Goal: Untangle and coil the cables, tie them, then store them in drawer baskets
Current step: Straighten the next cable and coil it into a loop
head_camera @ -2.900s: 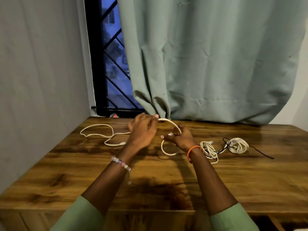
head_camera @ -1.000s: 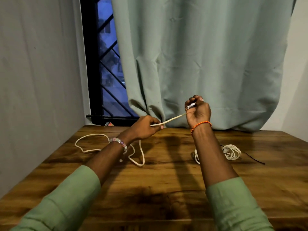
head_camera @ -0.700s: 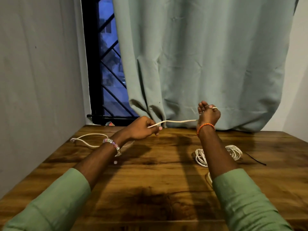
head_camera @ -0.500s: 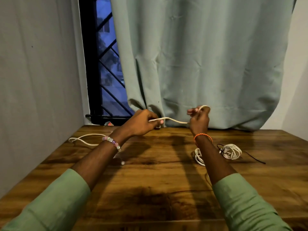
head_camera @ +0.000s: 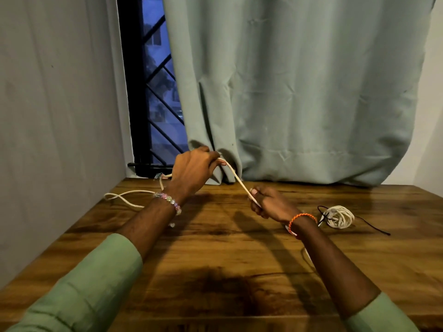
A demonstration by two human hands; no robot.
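While the left hand (head_camera: 193, 172) pinched the white cable (head_camera: 236, 179) at frame centre, the right hand (head_camera: 269, 203) clamped its lower stretch, pulling it taut. Slack looped at left near the table (head_camera: 227, 271) edge; bare wood lay below.

So the white cable (head_camera: 236, 179) is pulled into a straight slanted run up off the table (head_camera: 215, 271), high end on the left, low end on the right. Its slack trails left and lies in a loose loop near the table's left edge. Over on the right there's a white coiled cable bundle (head_camera: 339, 216), lying flat with a thin black cord (head_camera: 374, 227) running out from it.
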